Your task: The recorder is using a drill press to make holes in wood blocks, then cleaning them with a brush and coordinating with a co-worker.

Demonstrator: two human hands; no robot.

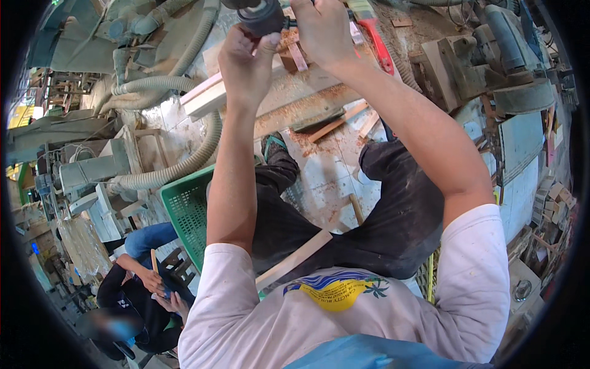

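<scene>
At the top of the view, a dark round drill chuck [262, 18] hangs over the workbench. My left hand [247, 61] is closed, its thumb and fingers pressed against the chuck's lower side. Beside it, on the right, my right hand [326, 34] is also closed; a short dark rod [291, 23] shows between it and the chuck. What the right fingers grip is mostly hidden. Just right of that hand lies a brush with a red handle [378, 42]. Under my hands, pinkish wooden strips [297, 56] rest among shavings on the bench.
A pale wooden strip [295, 261] lies across my lap. Left of my legs stands a green plastic basket [184, 209]. Ribbed hoses [184, 175] run along the left. Wood pieces [337, 123] and shavings lie below the bench edge. A co-worker [144, 289] sits at lower left.
</scene>
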